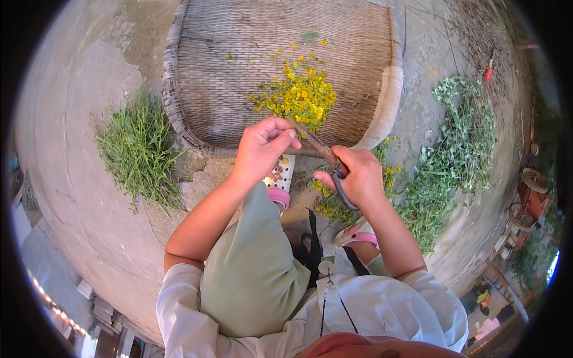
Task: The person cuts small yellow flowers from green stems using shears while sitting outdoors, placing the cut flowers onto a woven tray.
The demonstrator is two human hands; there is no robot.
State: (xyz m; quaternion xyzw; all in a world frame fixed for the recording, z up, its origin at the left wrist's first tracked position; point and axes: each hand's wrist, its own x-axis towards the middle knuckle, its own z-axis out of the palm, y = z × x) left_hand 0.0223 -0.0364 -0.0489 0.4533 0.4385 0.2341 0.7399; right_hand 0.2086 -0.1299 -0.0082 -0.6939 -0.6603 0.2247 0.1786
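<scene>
My right hand (360,174) is closed around the handles of worn metal scissors (326,152), whose blades point up and left to the fingertips of my left hand (268,141). The left thumb and fingers are pinched together by the blade tips; whether a stem is between them cannot be told. Just beyond the blades, a heap of small yellow flower heads (309,96) lies in a shallow woven wicker basket (215,85). More yellow flowers on green stems (338,208) lie on the ground below the right hand, partly hidden by it.
A pile of cut green stems (138,147) lies left of the basket. Leafy green plants (452,165) are heaped at right, near a red-handled tool (488,73) beside dry twigs. My feet, in white and pink clogs (280,179), stand close to the basket's near rim.
</scene>
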